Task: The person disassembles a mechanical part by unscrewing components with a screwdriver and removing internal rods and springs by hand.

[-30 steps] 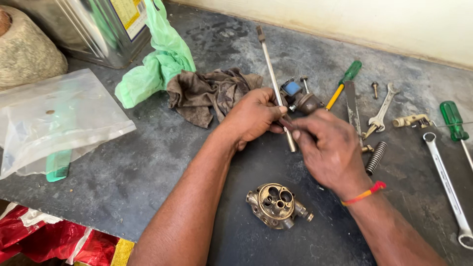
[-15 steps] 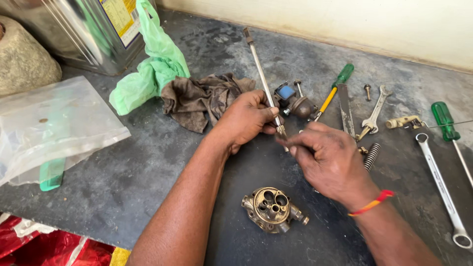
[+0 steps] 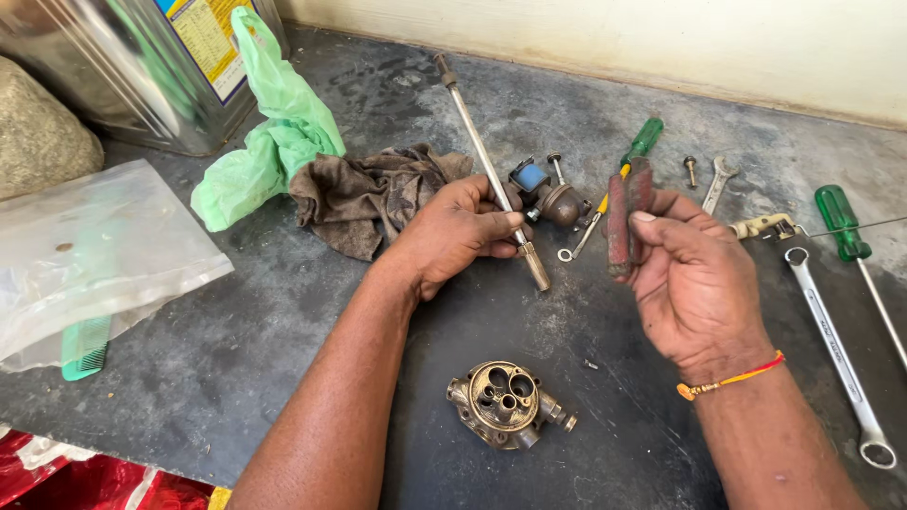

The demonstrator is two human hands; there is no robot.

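Lifted now, right hand (image 3: 694, 274) grips two red-handled pliers' handles (image 3: 626, 212) (left hand (image 3: 458, 231): one rod (image 3: 487, 161)).

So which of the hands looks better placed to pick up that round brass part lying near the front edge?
Probably the right hand: it hovers nearer the brass part, though it holds red-handled pliers. The left hand is busy gripping the long metal rod against the table.

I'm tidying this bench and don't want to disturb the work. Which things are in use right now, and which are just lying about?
In use:
left hand grips the long metal rod
right hand holds red-handled pliers

Lying about:
round brass housing
dirty rag
green bag
green screwdrivers
ring spanner
comb
metal tin
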